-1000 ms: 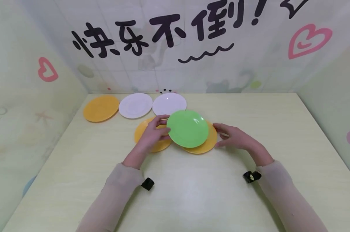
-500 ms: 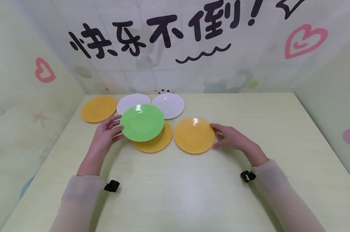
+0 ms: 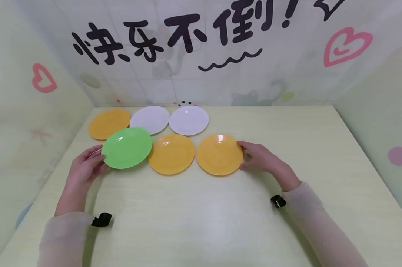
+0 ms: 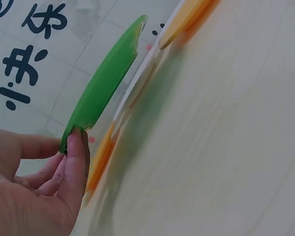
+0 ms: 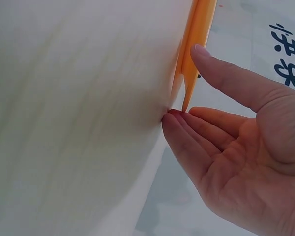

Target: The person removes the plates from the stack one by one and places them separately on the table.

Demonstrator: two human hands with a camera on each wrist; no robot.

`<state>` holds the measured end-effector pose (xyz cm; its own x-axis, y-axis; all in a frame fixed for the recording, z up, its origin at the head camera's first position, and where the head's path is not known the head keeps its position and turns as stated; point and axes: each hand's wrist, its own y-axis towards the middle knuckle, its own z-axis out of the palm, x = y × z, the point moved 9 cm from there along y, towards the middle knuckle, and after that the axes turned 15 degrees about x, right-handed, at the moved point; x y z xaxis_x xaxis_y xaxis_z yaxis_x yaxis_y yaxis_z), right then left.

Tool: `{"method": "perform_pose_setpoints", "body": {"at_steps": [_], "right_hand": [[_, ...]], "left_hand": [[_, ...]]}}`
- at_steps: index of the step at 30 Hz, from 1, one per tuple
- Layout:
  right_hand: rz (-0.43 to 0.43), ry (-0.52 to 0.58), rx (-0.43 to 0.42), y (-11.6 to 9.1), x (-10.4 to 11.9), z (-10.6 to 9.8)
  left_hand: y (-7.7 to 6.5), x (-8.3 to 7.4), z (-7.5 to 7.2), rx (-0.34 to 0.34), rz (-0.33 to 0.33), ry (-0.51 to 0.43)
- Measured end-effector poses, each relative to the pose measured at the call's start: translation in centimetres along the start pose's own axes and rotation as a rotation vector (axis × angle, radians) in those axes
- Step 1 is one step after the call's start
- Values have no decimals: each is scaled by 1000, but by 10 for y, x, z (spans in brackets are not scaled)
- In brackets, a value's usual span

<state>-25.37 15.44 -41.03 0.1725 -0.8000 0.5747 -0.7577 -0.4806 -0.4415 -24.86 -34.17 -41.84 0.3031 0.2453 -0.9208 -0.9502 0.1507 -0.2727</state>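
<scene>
My left hand [image 3: 85,167] pinches the left rim of a green plate [image 3: 127,148] between thumb and fingers. In the left wrist view the green plate [image 4: 105,73] is tilted and held above the table, its shadow falling below. Beside it on the right lie two orange plates, a middle one [image 3: 172,154] and a right one [image 3: 219,154]. My right hand [image 3: 262,159] is at the right orange plate's rim, thumb and fingertips touching its edge, as the right wrist view shows with the hand [image 5: 241,132] and orange plate [image 5: 194,49].
Along the back wall stand an orange plate [image 3: 109,124] at the left and two white plates, one [image 3: 149,119] beside it and another [image 3: 189,120] further right. The pale table [image 3: 201,222] is bounded by printed walls at the back and both sides.
My left hand has carried the green plate leftward from above the right orange plate, past the middle one, and lowered it. The right hand has stayed by the right orange plate.
</scene>
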Motion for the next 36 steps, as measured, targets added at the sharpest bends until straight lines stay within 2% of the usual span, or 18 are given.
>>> {"method": "perform_pose_setpoints", "body": {"at_steps": [5, 12, 20, 26, 31, 36], "right_hand": [[12, -17, -3, 0, 3, -1], [37, -40, -14, 2, 5, -3], [49, -65, -20, 1, 10, -3], [71, -79, -18, 4, 11, -3], [92, -90, -4, 7, 11, -1], [93, -102, 0, 7, 13, -1]], "left_hand": [[-2, 4, -13, -19, -21, -5], [1, 8, -18, -15, -58, 33], [5, 6, -23, -29, -111, 269], [3, -3, -23, -70, -96, 409], [0, -7, -22, -74, -92, 450], [-3, -9, -24, -88, -73, 400]]}}
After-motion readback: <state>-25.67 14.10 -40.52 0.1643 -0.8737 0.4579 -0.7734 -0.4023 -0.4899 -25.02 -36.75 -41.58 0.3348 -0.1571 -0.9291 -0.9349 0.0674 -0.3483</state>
